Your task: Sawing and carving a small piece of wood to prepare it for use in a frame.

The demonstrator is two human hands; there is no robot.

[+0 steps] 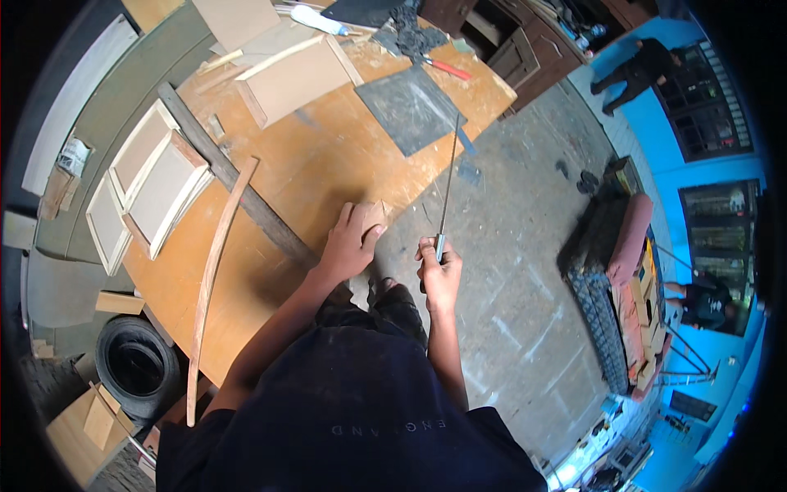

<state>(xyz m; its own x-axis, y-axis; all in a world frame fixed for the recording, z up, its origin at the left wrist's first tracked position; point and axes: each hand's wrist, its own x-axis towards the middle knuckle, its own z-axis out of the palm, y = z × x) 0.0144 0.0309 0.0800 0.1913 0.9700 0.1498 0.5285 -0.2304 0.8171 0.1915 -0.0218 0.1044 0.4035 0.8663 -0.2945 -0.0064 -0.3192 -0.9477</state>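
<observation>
- Clock set on view centre, 12 at top.
- Left hand [354,238]: near centre, fingers curled over a small wood piece [374,215], thumb on its near side. Wood piece sits right at the edge of the surface [348,164].
- Right hand [441,271]: fingers wrapped on the handle of a long thin tool [448,187], blade pointing to 12–1, off the surface edge. Blade type: can't tell. Blade and wood piece apart.
- Surface edge runs from both legs up to 1 o'clock; floor [516,246] opens out beyond it, 1 to 5, as far as the couch [590,287] at 3.
- Grey sheet [408,108] at 12, its right side by that edge. Red-handled tool [449,69] just past it.
- At 9–10: curved stick [215,262] hanging past the near edge; dark plank [234,176] lying across the surface.
- Containers: open cabinet [537,53] at 1, shelf visible, contents too small to tell. Shallow frames [168,184] at 9–10, flat panels set in them. White bottle [316,18] at 11, lying down, contents hidden. Tyres [111,361] at 8, dark inside.
- People: one at 2, one at 3, both beyond the floor.
</observation>
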